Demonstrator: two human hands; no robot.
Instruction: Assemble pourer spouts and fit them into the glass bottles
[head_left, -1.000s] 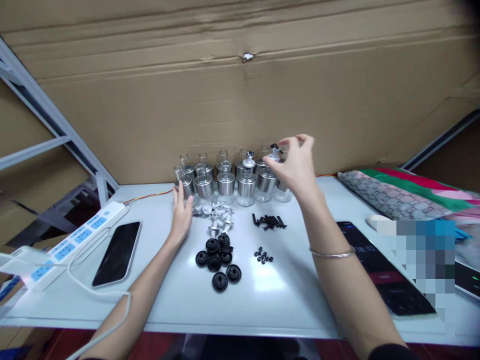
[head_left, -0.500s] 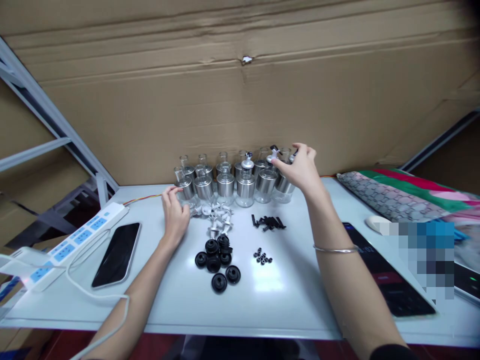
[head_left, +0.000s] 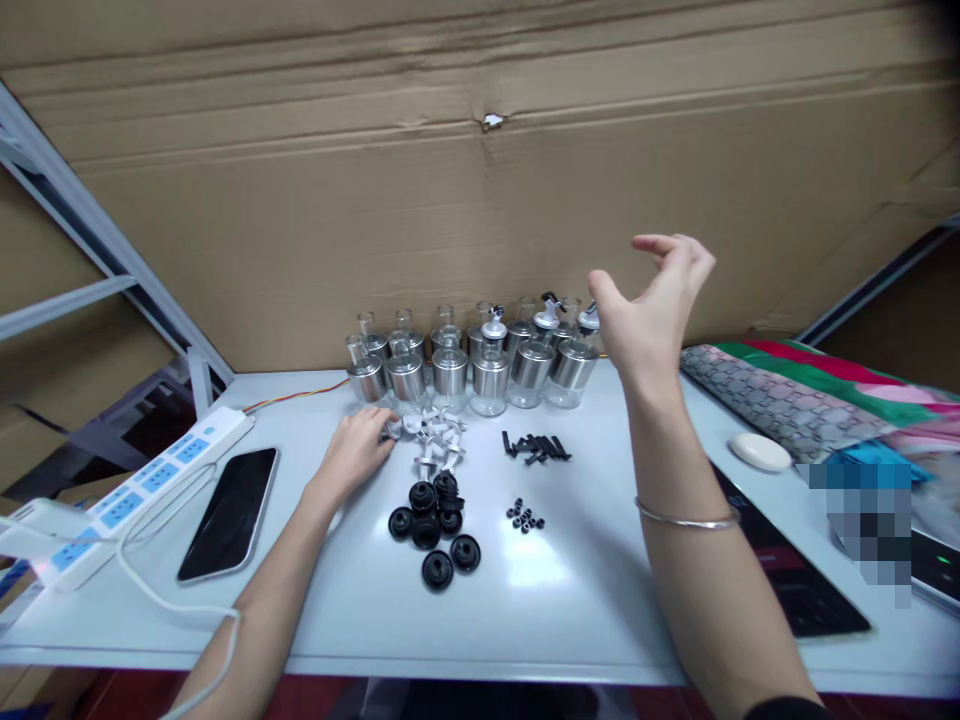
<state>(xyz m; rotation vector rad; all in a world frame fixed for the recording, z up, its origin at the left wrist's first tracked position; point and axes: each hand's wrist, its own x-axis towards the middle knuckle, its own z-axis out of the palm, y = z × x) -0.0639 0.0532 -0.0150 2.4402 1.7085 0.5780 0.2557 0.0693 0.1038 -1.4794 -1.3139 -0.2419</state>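
Your right hand hangs open, holding nothing (beside the bottles); your left hand, loosely curled, touches the white fittings.

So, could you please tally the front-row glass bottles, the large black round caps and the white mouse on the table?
Front-row glass bottles: 6
Large black round caps: 7
White mouse: 1
Total: 14

Small white spout pieces heaped loosely on the white table, just before upright steel-banded glass bottles.
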